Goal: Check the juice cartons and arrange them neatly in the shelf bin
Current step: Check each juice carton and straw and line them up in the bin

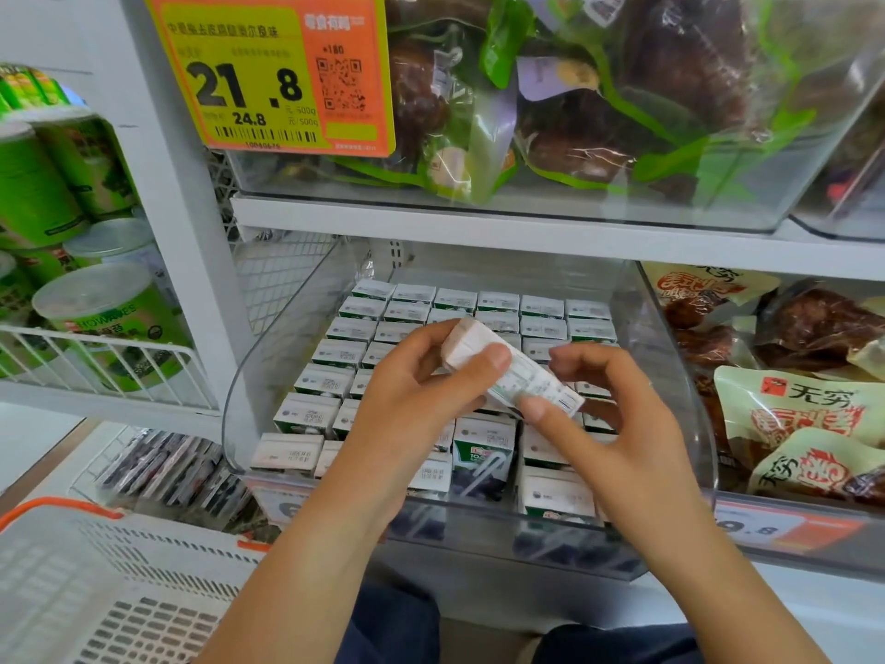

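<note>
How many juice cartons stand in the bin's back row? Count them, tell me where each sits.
6. The back-row cartons stand side by side, left to right, along the bin's rear wall. None in that row looks hidden.

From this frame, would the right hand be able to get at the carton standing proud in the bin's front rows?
Probably not straight away: the right hand is pinching the lower end of the held carton. The raised carton sits just below in the open-topped bin, nothing covering it.
</note>
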